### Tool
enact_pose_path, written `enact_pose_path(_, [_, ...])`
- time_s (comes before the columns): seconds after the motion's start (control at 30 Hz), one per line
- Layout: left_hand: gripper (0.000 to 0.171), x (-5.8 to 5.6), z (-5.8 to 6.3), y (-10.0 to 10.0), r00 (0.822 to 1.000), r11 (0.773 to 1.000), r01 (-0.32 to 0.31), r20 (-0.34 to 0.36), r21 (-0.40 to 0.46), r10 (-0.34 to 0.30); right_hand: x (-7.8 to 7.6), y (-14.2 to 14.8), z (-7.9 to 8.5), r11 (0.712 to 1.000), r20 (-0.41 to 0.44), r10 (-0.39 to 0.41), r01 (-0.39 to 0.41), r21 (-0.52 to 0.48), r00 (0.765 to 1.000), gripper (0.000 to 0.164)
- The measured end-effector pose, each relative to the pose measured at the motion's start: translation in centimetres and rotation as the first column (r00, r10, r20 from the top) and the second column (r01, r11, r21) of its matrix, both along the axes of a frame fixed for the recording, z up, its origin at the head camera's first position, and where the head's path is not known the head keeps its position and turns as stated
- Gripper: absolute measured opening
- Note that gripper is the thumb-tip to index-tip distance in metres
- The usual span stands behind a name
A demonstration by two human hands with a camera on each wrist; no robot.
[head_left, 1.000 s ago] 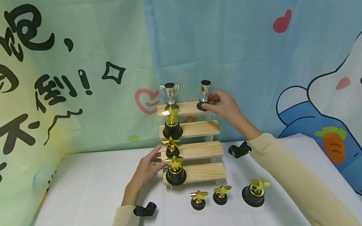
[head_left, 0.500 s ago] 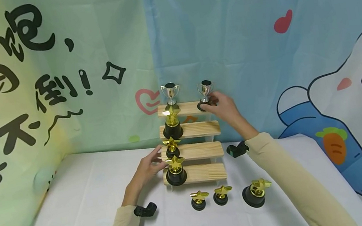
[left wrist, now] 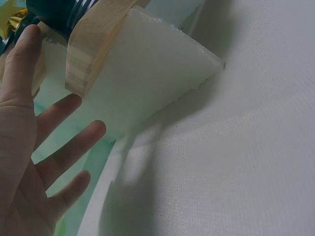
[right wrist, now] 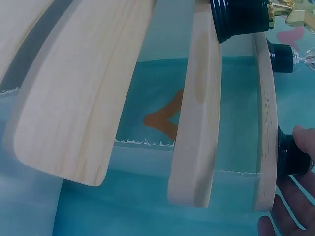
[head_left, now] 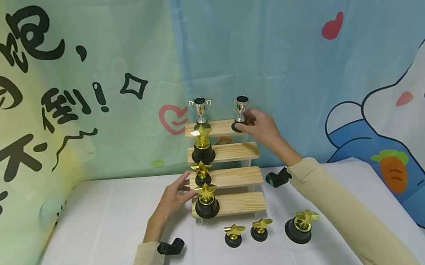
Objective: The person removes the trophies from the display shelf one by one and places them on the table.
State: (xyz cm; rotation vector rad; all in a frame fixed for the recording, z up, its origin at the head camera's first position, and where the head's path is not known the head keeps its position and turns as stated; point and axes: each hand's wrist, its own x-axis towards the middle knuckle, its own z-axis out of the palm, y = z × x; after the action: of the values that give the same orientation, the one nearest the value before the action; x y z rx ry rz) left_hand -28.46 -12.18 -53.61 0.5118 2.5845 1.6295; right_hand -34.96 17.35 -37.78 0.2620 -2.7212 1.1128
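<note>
In the head view my right hand (head_left: 265,128) pinches the black base of a silver trophy cup (head_left: 241,106) at the right end of the top shelf. The cup stands upright; its base (right wrist: 290,153) meets the board in the right wrist view. My left hand (head_left: 174,196) is at the left side of the four-tier wooden shelf (head_left: 240,176). Its fingers are spread and fairly straight in the left wrist view, near a board's end (left wrist: 81,73); whether they touch it I cannot tell. A second silver trophy cup (head_left: 200,107) stands at the top left.
Gold star trophies stand at the left ends of the lower tiers, including a large one (head_left: 206,204) on the bottom board. In front of the shelf, two small star trophies (head_left: 233,236) and a larger star trophy (head_left: 298,229) stand on the white tablecloth (head_left: 91,263). A printed curtain (head_left: 254,28) hangs behind.
My right hand and the silver trophy cup have shifted very slightly toward the front of the top shelf. My left hand has stayed in place.
</note>
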Motion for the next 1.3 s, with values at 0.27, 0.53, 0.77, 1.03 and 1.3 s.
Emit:
enact_pose_path(0.27, [0.071, 0.1, 0.2, 0.2, 1.000, 1.000, -0.007, 0.003, -0.016, 0.007, 0.4, 0.2, -0.1, 1.000, 0.004, -0.006, 0.006, -0.003, 1.000, 0.044])
enact_pose_path(0.53, [0.070, 0.3, 0.2, 0.2, 1.000, 0.999, -0.013, 0.003, -0.039, 0.013, 1.5, 0.5, -0.4, 1.000, -0.028, 0.008, -0.008, 0.011, 1.000, 0.046])
enact_pose_path(0.77, [0.070, 0.8, 0.5, 0.2, 1.000, 0.999, -0.006, 0.023, -0.033, 0.007, 3.5, 0.4, -0.4, 0.999, -0.043, 0.027, -0.025, 0.043, 0.999, 0.047])
enact_pose_path(1.03, [0.069, 0.2, -0.1, 0.0, 1.000, 1.000, -0.010, 0.007, -0.029, 0.010, 5.6, 0.2, 0.2, 0.999, -0.022, 0.045, -0.045, -0.007, 0.999, 0.046])
enact_pose_path(1.3, [0.069, 0.2, 0.0, 0.1, 1.000, 0.999, -0.018, 0.022, -0.036, 0.019, 7.6, -0.5, 0.6, 0.995, -0.019, 0.097, -0.098, -0.022, 0.995, 0.043])
